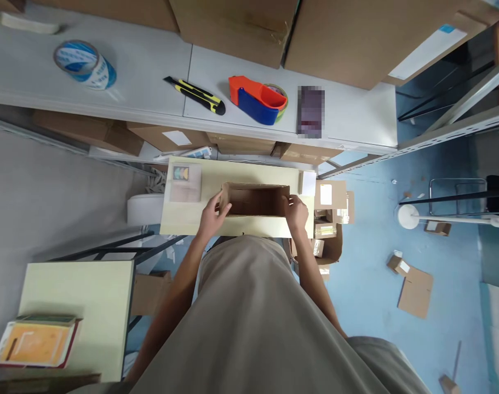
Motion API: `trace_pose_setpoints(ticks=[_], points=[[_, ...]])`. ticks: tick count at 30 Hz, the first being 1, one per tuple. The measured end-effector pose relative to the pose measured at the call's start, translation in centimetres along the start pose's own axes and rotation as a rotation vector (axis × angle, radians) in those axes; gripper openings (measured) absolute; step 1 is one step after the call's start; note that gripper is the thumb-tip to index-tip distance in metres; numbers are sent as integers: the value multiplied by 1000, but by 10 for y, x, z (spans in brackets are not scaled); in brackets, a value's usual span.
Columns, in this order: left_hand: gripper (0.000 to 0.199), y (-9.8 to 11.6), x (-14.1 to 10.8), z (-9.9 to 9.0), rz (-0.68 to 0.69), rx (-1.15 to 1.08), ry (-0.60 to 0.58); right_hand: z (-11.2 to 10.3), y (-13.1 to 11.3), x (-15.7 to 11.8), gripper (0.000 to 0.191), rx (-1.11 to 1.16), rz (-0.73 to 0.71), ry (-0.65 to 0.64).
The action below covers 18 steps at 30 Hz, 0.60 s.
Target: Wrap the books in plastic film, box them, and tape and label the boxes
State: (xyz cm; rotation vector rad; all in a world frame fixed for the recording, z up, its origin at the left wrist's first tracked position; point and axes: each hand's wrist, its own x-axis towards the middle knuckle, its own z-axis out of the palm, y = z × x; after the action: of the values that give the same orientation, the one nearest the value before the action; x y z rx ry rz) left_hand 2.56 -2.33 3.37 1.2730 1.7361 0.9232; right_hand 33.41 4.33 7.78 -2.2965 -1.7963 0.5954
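Note:
An open-topped cardboard box [255, 189] stands on the pale yellow table [210, 169] in front of me, its inside dark. My left hand [214, 214] grips the box's left end, thumb on the near side and fingers on the outer wall. At the opposite end, my right hand [295, 212] holds the right wall, fingers bent over its rim. A clear flat packet with a small coloured picture [185, 182] lies left of the box. To its right is a small white stack or box [308, 183].
On the grey shelf [142, 60] beyond lie a tape roll [100, 74], a box cutter [195, 95], a red-and-blue tape dispenser [255, 101] and a blurred-out dark item [310, 112]. Large cartons [236, 27] stand behind. Books [39, 342] rest on a side table; cardboard [416, 293] litters the floor.

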Motion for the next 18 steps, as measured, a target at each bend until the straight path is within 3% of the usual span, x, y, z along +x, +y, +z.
trace_pose_setpoints(ticks=[3,6,9,12,18], points=[[69,-25,14,-16,-86,-101,136,-6,-6,-12,49,63,-33,106],[77,-60,42,-38,-243,128,243,-15,-10,-26,52,107,-68,196],[88,-92,72,-52,-378,394,196,-22,-16,-39,50,128,-85,231],[93,-113,91,-54,-427,542,108,-23,-22,-51,50,157,-78,218],[94,-124,101,-45,-454,741,23,-17,-22,-70,54,240,-12,211]])
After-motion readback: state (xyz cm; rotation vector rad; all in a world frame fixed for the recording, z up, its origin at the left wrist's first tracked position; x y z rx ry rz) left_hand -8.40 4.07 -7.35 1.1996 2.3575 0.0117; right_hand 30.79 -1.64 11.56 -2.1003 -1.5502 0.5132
